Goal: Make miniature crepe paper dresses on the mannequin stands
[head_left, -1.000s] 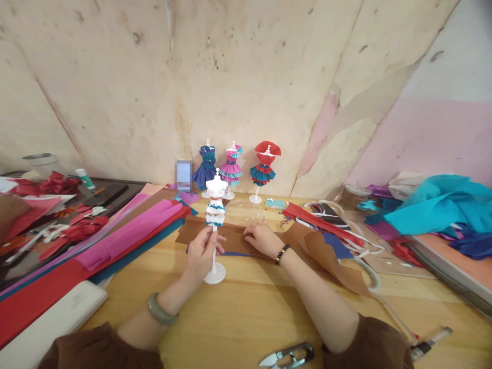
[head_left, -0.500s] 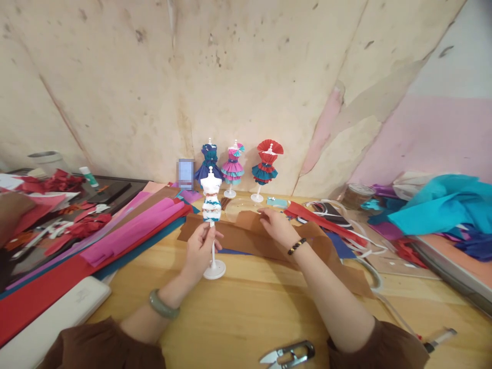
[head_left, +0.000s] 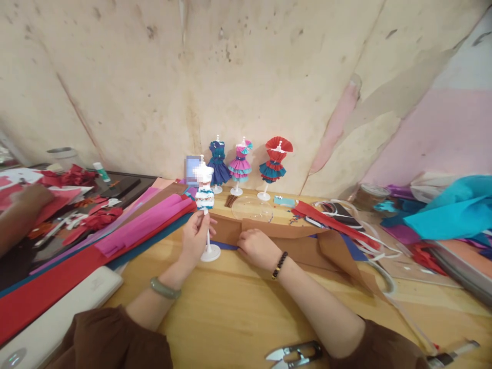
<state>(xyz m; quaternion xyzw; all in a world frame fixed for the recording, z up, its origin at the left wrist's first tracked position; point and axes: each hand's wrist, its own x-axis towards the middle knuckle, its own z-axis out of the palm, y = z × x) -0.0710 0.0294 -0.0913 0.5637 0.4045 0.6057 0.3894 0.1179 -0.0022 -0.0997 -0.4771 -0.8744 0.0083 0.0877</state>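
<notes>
My left hand (head_left: 195,237) is closed around the thin stem of a small white dress-form mannequin (head_left: 205,177), which stands upright in front of me. Bands of teal and white trim circle its torso, and its round base shows below my fingers. My right hand (head_left: 259,247) is closed at the near edge of a brown sheet of crepe paper (head_left: 307,252), its fingertips curled under and partly hidden. A strip of blue paper (head_left: 228,246) peeks out beneath the brown sheet, beside those fingers.
Three dressed mini mannequins stand by the wall, one in a red and teal dress (head_left: 272,166). Thread snips (head_left: 294,354) lie at the front edge. Colourful paper rolls (head_left: 144,225) and a white power bank (head_left: 65,318) are on the left, where another person's hand (head_left: 33,205) rests among scraps.
My right hand has come back toward me and leftward, from the brown paper's far side to its near edge. My left hand and the mannequin have shifted slightly left and away.
</notes>
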